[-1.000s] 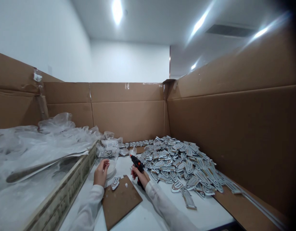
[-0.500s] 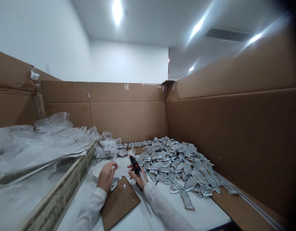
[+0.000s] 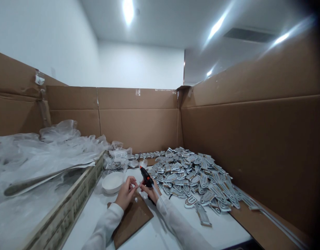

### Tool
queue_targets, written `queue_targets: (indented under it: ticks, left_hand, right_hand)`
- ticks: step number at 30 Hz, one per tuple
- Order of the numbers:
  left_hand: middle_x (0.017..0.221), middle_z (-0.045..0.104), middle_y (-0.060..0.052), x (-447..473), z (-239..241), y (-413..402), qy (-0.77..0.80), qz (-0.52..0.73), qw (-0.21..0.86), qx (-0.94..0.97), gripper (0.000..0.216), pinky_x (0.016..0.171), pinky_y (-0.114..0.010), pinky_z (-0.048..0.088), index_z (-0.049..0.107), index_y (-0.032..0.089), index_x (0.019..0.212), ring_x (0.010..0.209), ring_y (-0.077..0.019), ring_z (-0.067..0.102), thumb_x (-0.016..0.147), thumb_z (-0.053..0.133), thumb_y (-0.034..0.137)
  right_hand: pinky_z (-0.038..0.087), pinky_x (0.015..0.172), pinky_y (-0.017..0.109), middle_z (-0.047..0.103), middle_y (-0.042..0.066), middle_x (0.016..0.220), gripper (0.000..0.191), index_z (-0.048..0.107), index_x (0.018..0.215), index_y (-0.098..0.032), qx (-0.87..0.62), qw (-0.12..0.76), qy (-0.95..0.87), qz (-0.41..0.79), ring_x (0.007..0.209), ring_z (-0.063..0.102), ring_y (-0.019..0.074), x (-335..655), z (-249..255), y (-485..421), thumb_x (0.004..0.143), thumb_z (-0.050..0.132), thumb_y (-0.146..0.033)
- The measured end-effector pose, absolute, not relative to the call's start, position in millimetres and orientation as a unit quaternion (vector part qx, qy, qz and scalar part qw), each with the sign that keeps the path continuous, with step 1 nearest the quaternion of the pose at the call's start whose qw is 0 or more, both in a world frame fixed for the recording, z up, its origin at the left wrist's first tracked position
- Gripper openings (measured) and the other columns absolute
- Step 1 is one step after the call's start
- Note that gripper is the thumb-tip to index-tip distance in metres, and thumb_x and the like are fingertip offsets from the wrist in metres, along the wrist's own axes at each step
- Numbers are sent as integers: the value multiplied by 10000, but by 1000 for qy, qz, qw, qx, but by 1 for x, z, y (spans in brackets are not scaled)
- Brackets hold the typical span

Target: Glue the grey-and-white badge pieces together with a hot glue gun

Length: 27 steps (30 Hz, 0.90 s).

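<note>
My right hand grips a black and orange glue gun, nozzle pointing up and left. My left hand sits just left of it over a brown cardboard pad, fingers pinched together near the gun's tip; whatever they pinch is too small to name. A white glue blob lies on the pad by my left hand. A small white bowl stands to the left of both hands. Both arms wear white sleeves.
A big heap of grey shield-shaped patches covers the white table to the right. Clear plastic bags spill over a crate on the left. Cardboard walls enclose the table on three sides.
My left hand has moved from the white bowl rightwards onto the cardboard pad, next to the glue gun. The patch that lay on the pad is now hidden under that hand.
</note>
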<state>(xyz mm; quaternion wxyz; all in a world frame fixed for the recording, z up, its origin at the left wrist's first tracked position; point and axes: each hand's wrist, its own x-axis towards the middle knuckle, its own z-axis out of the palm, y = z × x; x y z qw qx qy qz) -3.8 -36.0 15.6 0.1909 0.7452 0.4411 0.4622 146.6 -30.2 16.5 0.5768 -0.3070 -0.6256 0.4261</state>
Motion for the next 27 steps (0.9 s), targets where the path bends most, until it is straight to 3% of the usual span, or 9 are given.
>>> queue_targets:
  ticks: [5, 9, 14, 21, 27]
  left_hand:
    - [798, 577, 0, -6, 16, -38, 464, 435, 159, 755, 199, 604, -258, 431, 410, 206, 978, 601, -126, 545, 800, 399, 294]
    - [957, 567, -65, -15, 19, -43, 546, 315, 17, 776, 230, 743, -313, 427, 469, 197, 1008, 801, -180, 586, 815, 350, 236]
    - [975, 583, -128, -15, 23, -48, 625, 159, -57, 763, 244, 774, -352, 409, 541, 139, 958, 948, -260, 551, 798, 385, 236]
    - [1035, 586, -142, -7, 27, -52, 660, 77, -84, 742, 324, 808, -373, 386, 549, 127, 1044, 1027, -262, 506, 791, 349, 101]
    - [1048, 573, -191, -8, 20, -52, 687, 59, -67, 721, 339, 745, -432, 401, 576, 120, 1019, 1097, -336, 419, 824, 300, 107]
  right_hand:
    - [433, 529, 249, 533, -24, 608, 168, 537, 711, -198, -321, 590, -593, 445, 514, 510, 124, 144, 12, -27, 589, 624, -274]
    - [407, 485, 250, 522, -29, 556, 258, 558, 734, -188, -352, 622, -549, 434, 485, 470, 127, 148, 12, -21, 523, 652, -303]
    - [394, 503, 256, 539, -9, 563, 292, 584, 719, -166, -407, 650, -499, 403, 527, 489, 147, 156, 12, -14, 495, 662, -336]
    - [380, 523, 270, 521, 1, 569, 279, 525, 611, -174, -425, 641, -494, 406, 560, 492, 160, 155, 6, -8, 477, 656, -380]
    - [369, 517, 271, 519, 1, 586, 291, 505, 625, -187, -428, 637, -502, 399, 556, 480, 160, 157, 7, -9, 486, 651, -396]
